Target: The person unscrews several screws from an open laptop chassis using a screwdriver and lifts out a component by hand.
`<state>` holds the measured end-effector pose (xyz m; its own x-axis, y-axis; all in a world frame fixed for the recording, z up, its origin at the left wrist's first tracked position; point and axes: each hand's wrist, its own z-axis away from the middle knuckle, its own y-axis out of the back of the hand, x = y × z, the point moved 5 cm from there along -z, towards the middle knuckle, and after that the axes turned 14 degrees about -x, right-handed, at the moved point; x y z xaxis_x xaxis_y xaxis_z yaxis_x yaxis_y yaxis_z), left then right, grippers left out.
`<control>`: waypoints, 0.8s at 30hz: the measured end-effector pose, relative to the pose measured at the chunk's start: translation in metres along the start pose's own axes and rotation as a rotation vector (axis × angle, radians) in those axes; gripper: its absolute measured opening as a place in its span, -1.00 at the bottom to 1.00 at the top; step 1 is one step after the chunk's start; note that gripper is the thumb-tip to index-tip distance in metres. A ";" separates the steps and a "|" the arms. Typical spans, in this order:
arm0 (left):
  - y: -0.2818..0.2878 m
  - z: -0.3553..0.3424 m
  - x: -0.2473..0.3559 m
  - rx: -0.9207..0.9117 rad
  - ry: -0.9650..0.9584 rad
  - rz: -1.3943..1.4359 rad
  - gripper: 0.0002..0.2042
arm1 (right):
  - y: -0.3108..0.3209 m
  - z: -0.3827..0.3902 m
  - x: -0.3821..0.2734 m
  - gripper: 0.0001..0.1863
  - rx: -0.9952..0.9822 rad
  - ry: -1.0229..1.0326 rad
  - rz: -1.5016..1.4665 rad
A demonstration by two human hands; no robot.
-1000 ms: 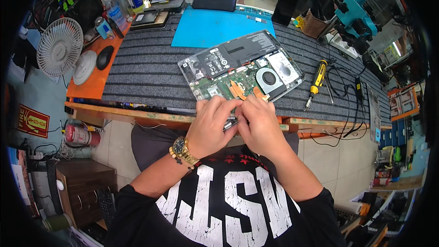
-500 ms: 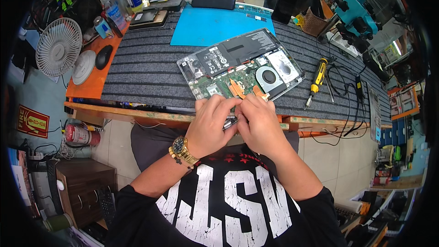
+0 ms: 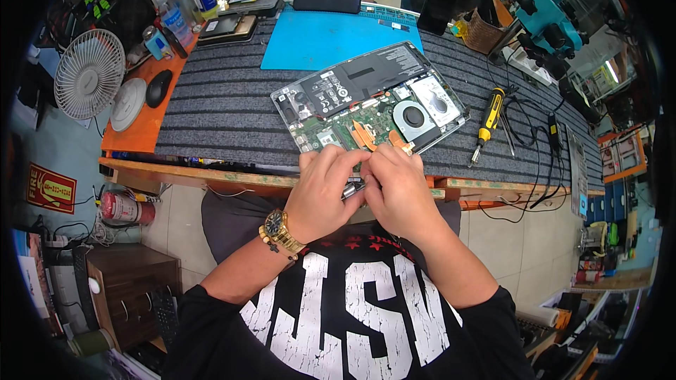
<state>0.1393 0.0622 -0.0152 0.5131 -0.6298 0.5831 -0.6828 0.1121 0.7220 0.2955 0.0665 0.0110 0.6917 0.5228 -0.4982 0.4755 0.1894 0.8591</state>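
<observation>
Bare hands (image 3: pixel 320 188) (image 3: pixel 400 190), silvery cylinder (image 3: pixel 349 191) between

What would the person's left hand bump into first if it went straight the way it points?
Probably the open laptop: its green circuit board shows just past the left hand, though how high the hand sits is hard to tell.

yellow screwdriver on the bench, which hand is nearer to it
Right: the right hand is lower left of the yellow screwdriver in view; the left hand is farther left, beyond the right one.
</observation>
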 end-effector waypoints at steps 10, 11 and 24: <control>0.001 -0.001 0.001 0.030 -0.029 -0.014 -0.33 | -0.001 0.001 0.002 -0.88 0.007 -0.005 -0.019; 0.000 -0.001 0.000 0.031 -0.029 -0.012 -0.33 | -0.001 0.001 0.002 -0.88 0.009 -0.004 -0.015; 0.000 -0.001 0.000 0.038 -0.025 -0.011 -0.36 | -0.001 0.000 0.000 -0.90 0.002 -0.024 0.011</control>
<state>0.1398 0.0631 -0.0148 0.5076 -0.6503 0.5653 -0.6966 0.0764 0.7134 0.2950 0.0661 0.0102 0.7099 0.5045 -0.4914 0.4689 0.1822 0.8643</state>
